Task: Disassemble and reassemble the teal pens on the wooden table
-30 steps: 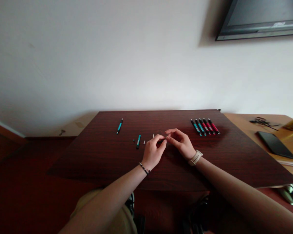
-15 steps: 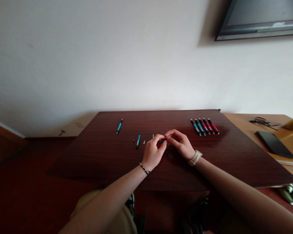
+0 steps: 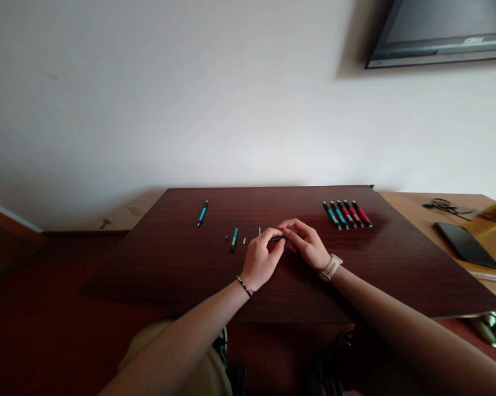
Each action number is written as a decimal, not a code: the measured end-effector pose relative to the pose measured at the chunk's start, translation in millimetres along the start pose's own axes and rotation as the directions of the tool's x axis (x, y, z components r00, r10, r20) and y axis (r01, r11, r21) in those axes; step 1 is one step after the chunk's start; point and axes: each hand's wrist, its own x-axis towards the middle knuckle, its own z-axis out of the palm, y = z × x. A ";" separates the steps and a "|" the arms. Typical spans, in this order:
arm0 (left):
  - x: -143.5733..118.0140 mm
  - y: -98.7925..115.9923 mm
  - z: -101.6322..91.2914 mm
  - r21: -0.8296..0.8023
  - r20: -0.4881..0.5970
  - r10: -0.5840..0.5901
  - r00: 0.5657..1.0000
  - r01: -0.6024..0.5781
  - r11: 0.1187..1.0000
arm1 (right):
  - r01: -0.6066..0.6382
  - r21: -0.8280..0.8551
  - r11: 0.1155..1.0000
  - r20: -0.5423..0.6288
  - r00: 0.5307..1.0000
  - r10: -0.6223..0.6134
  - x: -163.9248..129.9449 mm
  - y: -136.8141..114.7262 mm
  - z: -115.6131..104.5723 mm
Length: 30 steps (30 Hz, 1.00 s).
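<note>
My left hand is closed, thumb and index finger pinching a slim black pen part just above the table. My right hand pinches the same part at its right end, the fingertips of both hands almost meeting. Fingers hide much of the piece. To the left of my hands lie a teal barrel with a black end, a tiny teal piece and a short white piece. Just behind my left hand a thin whitish piece is partly visible.
One teal and black pen lies at the back left of the dark table. Several teal and red pens form a row at the back right. A lighter table on the right holds a phone and a black cable.
Both hands stay close together at the black pen part, with only slight shifts of the right fingers. The pieces on the table have not moved.
</note>
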 end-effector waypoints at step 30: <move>0.6 3.0 -0.7 -0.023 -0.022 -0.037 0.999 0.036 0.999 | -0.030 -0.035 0.999 -0.018 0.999 0.029 -0.5 1.5 0.4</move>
